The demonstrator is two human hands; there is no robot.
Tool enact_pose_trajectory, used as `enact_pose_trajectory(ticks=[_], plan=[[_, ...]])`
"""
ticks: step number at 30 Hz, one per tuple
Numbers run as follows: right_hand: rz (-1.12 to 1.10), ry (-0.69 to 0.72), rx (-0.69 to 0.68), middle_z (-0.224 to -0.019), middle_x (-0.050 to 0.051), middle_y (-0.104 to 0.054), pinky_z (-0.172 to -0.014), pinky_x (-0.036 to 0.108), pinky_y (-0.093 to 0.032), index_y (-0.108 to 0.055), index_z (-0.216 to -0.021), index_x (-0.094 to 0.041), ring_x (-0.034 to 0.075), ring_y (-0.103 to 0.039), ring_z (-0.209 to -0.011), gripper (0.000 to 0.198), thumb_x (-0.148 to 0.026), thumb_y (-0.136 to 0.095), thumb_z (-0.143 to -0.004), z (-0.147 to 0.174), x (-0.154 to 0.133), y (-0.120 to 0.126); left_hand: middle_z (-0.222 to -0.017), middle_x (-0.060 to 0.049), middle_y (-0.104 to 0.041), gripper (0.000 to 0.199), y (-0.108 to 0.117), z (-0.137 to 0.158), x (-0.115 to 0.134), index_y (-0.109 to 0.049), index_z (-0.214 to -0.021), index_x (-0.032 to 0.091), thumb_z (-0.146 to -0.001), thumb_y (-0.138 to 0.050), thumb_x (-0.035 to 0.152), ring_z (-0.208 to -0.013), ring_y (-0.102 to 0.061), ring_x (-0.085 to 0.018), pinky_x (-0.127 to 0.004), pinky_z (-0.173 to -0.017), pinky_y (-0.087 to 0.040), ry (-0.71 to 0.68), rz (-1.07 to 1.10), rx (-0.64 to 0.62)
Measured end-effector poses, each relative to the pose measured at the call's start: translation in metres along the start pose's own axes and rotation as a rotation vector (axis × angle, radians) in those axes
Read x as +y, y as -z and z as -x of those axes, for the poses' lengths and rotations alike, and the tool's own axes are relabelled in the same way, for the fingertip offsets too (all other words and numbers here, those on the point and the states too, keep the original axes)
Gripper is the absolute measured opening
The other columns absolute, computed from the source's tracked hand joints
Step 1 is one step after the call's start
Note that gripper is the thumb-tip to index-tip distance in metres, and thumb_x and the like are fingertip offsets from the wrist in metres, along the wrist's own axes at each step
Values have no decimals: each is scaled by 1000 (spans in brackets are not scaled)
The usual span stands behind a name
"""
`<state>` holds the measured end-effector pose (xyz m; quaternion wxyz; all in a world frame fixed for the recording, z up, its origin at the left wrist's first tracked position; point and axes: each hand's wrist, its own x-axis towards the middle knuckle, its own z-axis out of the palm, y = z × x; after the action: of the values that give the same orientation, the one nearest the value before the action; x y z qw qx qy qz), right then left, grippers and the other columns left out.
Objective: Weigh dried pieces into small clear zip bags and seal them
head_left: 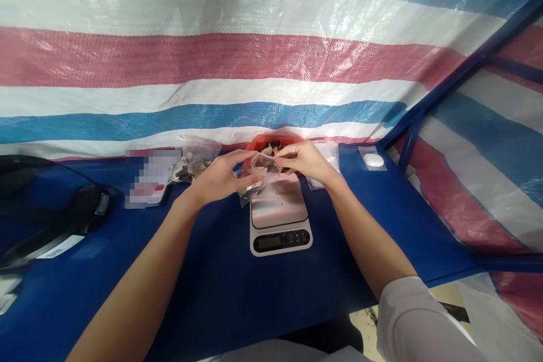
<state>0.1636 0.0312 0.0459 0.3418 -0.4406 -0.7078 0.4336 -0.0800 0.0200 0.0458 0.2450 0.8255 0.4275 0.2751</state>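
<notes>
A clear zip bag [259, 172] with pale pieces inside is held above the back part of a white kitchen scale [280, 206]. My left hand [224, 175] grips the bag's left side between thumb and fingers. At its upper right edge, my right hand [303, 161] pinches the plastic. Behind the bag stands a red bag [254, 146] with dark and pale pieces in it, partly hidden by my hands. The scale's steel plate shows a few tiny specks, and its display looks dark.
Left of my left hand lies another filled zip bag [197, 158], beside a blurred-out phone-like object [150, 178]. Flat clear bags [328, 155] and a white mouse [374, 160] lie to the right. A black headset-like object [55, 215] occupies the table's left end. Striped sheeting [212, 56] hangs behind.
</notes>
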Motion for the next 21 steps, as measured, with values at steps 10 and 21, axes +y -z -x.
enact_pose_trajectory(ticks=[10,21], plan=[[104,152,91,-83,2,-77,-72,29,-52,-82,-89,-21,17,-68,-74,20,-37,-71,-85,6,-16,-4,-128,-9,-66,70,-15,0,-12,-60,-140,25,-80,-72,59,-109,-65,-28,-36,-95,-53,-18,31,-17],[361,115,106,-66,1,-68,-69,30,-45,-74,-66,-20,17,-61,-72,20,-25,-68,-84,-5,-9,-30,-120,-9,-66,71,-20,0,-10,-58,-143,22,-81,-70,56,-100,-64,-24,-31,-86,-53,-33,33,-19]])
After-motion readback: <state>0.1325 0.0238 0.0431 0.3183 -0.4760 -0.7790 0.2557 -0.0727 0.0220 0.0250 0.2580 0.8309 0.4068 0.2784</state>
